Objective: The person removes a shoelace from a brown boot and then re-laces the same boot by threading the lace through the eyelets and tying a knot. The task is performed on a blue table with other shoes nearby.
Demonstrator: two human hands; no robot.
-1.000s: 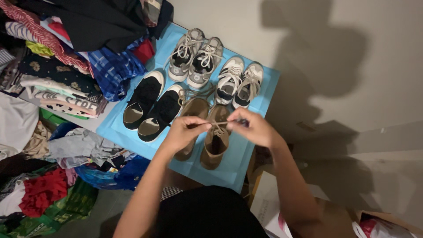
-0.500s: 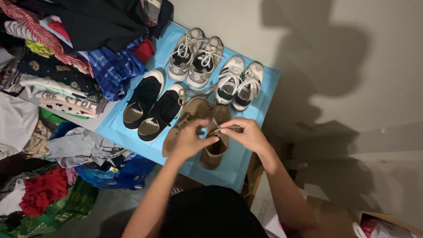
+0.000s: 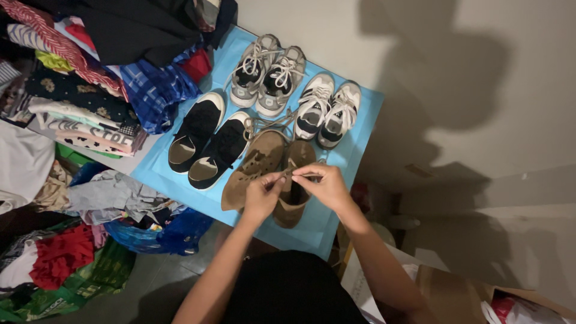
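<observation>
Both bare forearms are reaching forward and angling inward, so the hands are meeting just above the tan suede lace-up shoe [image 3: 293, 193]. The left hand [image 3: 262, 195] is pinching with thumb and forefinger, knuckles up. The right hand [image 3: 322, 184] is pinching likewise, its fingertips almost touching the left's.

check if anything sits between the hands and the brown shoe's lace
Nothing visible does. The left hand and right hand both already pinch the tan lace over the right-hand brown shoe. The other brown shoe lies just beside the left hand, not in the way.
</observation>
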